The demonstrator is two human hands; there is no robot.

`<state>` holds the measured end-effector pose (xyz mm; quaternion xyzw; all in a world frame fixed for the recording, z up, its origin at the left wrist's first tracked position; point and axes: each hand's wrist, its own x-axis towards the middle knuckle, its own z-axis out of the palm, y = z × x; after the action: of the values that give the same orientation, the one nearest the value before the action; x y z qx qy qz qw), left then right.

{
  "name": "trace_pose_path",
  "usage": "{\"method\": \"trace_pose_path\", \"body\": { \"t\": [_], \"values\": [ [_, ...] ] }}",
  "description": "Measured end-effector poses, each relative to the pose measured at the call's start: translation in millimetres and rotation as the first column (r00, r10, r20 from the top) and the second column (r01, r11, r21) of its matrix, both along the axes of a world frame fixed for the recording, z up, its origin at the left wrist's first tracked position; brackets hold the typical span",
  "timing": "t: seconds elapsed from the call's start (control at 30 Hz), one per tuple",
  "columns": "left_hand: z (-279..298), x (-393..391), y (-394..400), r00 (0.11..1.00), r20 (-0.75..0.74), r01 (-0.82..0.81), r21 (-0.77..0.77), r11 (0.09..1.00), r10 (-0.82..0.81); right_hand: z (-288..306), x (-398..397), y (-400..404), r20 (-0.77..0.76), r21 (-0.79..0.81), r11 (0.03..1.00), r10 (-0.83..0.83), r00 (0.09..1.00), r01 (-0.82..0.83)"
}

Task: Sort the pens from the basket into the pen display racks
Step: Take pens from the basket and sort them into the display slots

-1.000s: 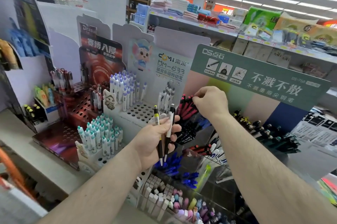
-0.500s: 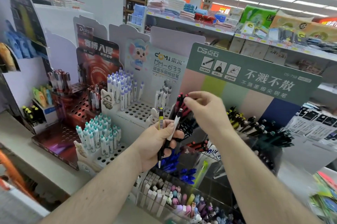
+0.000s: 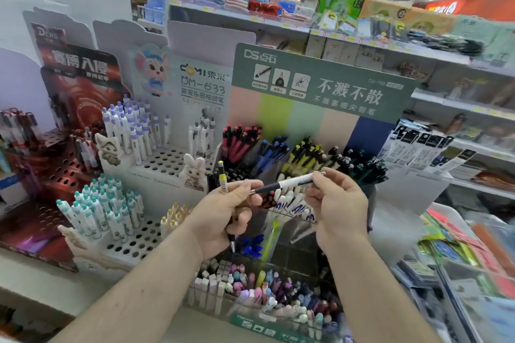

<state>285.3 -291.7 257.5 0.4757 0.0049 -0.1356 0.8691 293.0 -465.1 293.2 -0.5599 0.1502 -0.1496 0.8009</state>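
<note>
Before the pen racks [image 3: 278, 153], both hands, left [image 3: 223, 214], right [image 3: 338, 203], gripping a white-black pen [image 3: 289, 184]

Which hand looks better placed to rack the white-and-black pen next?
Right, probably: the right hand pinches the white-and-black pen by its end, nearer the green-header rack; the left hand grips the yellow-topped pen.

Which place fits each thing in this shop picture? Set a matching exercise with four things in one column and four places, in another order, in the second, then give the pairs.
Things
1. white and black pen
2. yellow-banded pen
3. teal-capped pens
4. pink-topped pens

Places
A. upright in the left hand
B. standing in the white holed rack, lower left
C. held level by the right hand
D. in the leftmost slot under the green sign

Pairs: 1-C, 2-A, 3-B, 4-D
</note>
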Motion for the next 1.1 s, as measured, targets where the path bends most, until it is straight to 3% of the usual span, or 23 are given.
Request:
{"method": "trace_pose_path", "body": {
  "t": [0.1,0.2,0.33,0.47,0.63,0.93,1.1],
  "values": [
    [5,1,-19,1.000,-0.023,0.014,-0.236,0.972,-0.020,-4,-6,-11,-0.061,0.098,0.995,-0.005,0.998,0.011],
    [8,4,-35,0.998,-0.021,0.051,-0.316,0.947,-0.061,-7,-11,-22,-0.067,0.123,0.991,-0.036,0.997,0.044],
    [10,8,-52,0.997,-0.013,0.077,-0.185,0.980,-0.080,6,-12,-43,0.079,-0.018,0.969,-0.243,0.967,0.245],
    [12,12,-64,0.996,-0.017,0.087,-0.086,0.992,-0.088,34,1,-75,0.385,-0.315,0.775,-0.423,0.820,0.548],
    [13,12,-65,0.995,-0.008,0.102,-0.062,0.993,-0.103,46,26,-92,0.540,-0.600,0.521,-0.297,0.787,0.608],
    [10,10,-57,0.993,-0.012,0.112,-0.049,0.992,-0.113,32,55,-71,0.531,-0.769,0.384,-0.061,0.845,0.511],
    [10,9,-50,0.996,-0.012,0.084,-0.053,0.995,-0.085,41,58,-75,0.581,-0.716,0.426,-0.076,0.811,0.553]
  ]
}}
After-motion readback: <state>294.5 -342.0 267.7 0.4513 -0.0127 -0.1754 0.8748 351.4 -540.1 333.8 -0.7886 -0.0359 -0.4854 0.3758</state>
